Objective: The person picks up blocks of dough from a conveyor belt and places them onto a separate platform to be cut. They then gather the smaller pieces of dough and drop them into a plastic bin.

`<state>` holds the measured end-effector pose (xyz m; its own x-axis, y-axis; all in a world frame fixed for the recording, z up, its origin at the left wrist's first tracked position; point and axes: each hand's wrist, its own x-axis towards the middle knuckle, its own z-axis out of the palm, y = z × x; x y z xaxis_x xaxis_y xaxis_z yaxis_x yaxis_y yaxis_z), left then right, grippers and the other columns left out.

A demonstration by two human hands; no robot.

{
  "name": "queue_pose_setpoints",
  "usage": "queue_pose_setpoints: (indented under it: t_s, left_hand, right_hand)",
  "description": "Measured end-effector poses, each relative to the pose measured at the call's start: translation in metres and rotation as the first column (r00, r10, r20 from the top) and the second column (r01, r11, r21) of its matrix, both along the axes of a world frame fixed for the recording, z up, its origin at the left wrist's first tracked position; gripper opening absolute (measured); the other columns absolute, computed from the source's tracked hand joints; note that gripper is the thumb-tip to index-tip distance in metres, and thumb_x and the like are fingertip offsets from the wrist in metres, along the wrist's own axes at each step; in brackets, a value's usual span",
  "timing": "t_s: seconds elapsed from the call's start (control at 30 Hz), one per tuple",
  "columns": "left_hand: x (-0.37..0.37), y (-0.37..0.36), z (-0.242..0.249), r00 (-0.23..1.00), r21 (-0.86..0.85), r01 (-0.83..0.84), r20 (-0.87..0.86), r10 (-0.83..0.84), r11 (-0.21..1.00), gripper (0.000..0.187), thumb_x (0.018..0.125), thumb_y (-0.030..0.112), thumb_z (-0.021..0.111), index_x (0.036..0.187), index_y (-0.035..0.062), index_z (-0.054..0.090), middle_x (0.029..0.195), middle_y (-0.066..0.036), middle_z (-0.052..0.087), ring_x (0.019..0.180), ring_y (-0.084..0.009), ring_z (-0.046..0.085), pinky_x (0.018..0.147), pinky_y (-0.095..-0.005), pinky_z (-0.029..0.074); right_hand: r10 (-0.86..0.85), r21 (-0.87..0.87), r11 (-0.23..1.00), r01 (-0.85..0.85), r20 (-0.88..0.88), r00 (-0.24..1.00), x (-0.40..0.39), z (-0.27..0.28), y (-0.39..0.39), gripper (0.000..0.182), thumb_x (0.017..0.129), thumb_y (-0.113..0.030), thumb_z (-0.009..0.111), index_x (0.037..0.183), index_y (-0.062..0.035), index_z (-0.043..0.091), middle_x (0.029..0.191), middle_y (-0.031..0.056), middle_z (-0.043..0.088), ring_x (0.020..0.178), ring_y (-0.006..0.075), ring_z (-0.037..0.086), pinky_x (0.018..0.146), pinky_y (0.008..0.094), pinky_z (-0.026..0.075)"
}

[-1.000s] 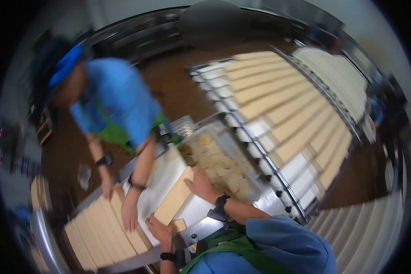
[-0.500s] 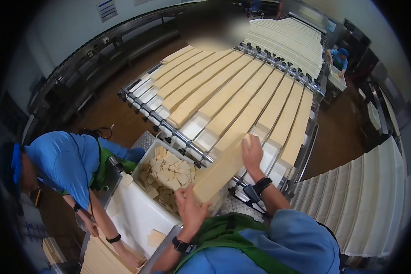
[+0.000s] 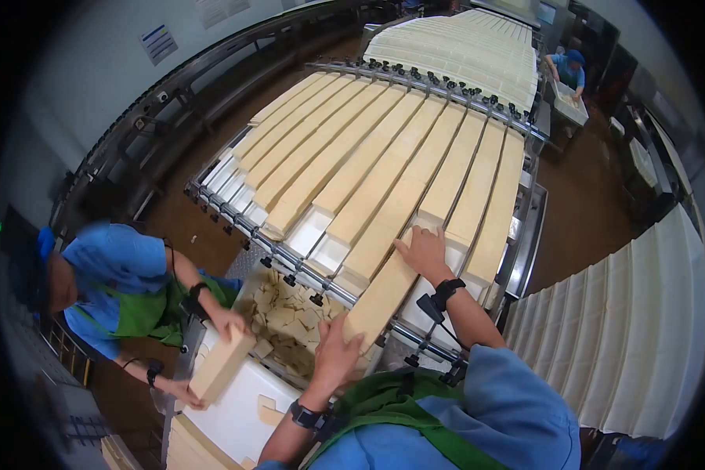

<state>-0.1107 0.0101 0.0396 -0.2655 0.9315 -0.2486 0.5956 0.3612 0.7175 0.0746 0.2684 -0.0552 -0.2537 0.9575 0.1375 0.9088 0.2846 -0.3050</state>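
A long cream-coloured block, which looks like a stack of thin dough sheets [image 3: 382,301], lies slantwise between my two hands over the front rail of the lane table. My left hand [image 3: 335,351] grips its near end, thumb and fingers on either side. Over its far end my right hand [image 3: 427,254] is wrapped, fingers bent, beside the neighbouring rows. Similar long rows of stacked sheets [image 3: 399,168] lie side by side in the lanes ahead, split by thin dividers. Under my left forearm stands a bin of broken sheet pieces [image 3: 283,309].
To the left, a co-worker [image 3: 125,270] holds another block [image 3: 223,364] over a white work surface [image 3: 251,399]. A metal rail with black knobs [image 3: 290,278] edges the lanes. Ribbed white sheeting [image 3: 619,329] stands at right. Another person [image 3: 569,70] works by a tub further back.
The view has shifted. My right hand has moved from the side of the block's far end to over its top. The co-worker has straightened and now holds a block.
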Motion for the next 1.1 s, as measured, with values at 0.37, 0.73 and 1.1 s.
queue_pose_setpoints:
  t_s: [0.37,0.73,1.1]
  left_hand:
    - [0.023,0.043,-0.025,0.998,0.163,0.057,0.007,-0.059,0.985,0.054,0.097,0.029,0.066,0.145,0.0112,0.049,0.124,-0.021,0.054,0.102,-0.0423,0.064,0.093,-0.0493,0.051]
    - [0.007,0.044,-0.040,0.976,0.316,0.205,0.010,-0.219,0.926,0.061,0.095,0.005,0.055,0.154,0.0079,0.037,0.143,-0.021,0.042,0.128,-0.0417,0.052,0.107,-0.0456,0.046]
    - [-0.021,0.007,-0.066,0.987,0.430,-0.097,0.155,0.032,0.898,0.069,0.078,-0.009,0.048,0.147,0.0011,0.045,0.139,-0.021,0.046,0.135,-0.0375,0.045,0.121,-0.0412,0.030]
  right_hand:
    - [-0.088,0.289,0.952,0.103,-0.063,0.994,-0.004,-0.002,-0.050,0.061,0.093,-0.034,0.070,0.142,-0.0026,0.055,0.144,0.0228,0.050,0.142,0.0387,0.039,0.119,0.0700,0.016]
    - [0.458,0.111,0.879,-0.464,-0.468,0.755,-0.007,0.003,-0.146,0.062,0.095,-0.041,0.068,0.147,-0.0100,0.052,0.154,0.0211,0.043,0.151,0.0411,0.032,0.120,0.0710,0.009]
    - [0.691,0.475,0.615,-0.630,0.061,0.721,-0.009,-0.007,-0.142,0.046,0.078,-0.021,0.075,0.123,-0.0287,0.073,0.138,0.0091,0.058,0.137,0.0276,0.053,0.118,0.0715,0.024]
